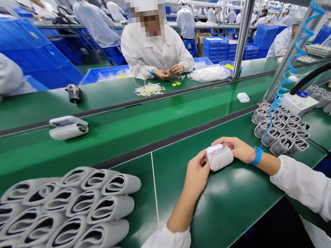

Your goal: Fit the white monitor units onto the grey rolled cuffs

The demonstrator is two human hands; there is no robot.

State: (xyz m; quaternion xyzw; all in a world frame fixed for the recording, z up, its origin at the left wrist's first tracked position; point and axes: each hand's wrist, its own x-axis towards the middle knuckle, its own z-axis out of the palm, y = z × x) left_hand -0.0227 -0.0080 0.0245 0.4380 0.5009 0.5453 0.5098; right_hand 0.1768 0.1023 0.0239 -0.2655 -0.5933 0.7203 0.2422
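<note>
Green belt benches filled my feed, with blue crates and white-coated workers stretching away beyond them. I saw a small white device held just above the near bench, right of centre. It was a rounded, boxy block with a matte finish and a paler flat panel along its far-left top edge. Its long axis ran nearly left to right, dipping slightly toward the right. The left hand cupped its left end, closed against it, while the right hand lay over its far side with the fingers curled onto the top. A blue wrist strap circled the right wrist. Rolled grey cuffs were stacked to the near left, and more grey cuffs lay to the right. Across the belt, a co-worker worked above white and yellow parts.
</note>
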